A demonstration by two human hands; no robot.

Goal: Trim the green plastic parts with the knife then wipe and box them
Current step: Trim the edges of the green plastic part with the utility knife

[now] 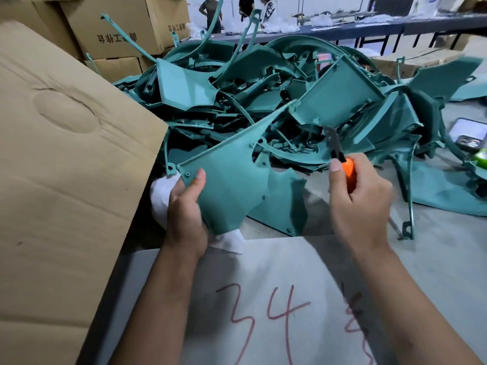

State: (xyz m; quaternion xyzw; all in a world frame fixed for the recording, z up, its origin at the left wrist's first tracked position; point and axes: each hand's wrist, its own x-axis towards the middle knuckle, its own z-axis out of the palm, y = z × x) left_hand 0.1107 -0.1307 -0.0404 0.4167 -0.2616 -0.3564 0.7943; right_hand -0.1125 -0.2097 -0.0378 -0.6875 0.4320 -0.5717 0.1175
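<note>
Your left hand (185,206) curls round the lower edge of a green plastic panel (229,177), thumb on its face, a white cloth (163,196) bunched beneath; the panel tapers up to a thin point over the pile of green parts (276,96). Your right hand (361,204) grips an orange-handled knife (342,159), blade raised, apart from the panel. Red "34" (263,317) marks the grey sheet (263,259) below.
</note>
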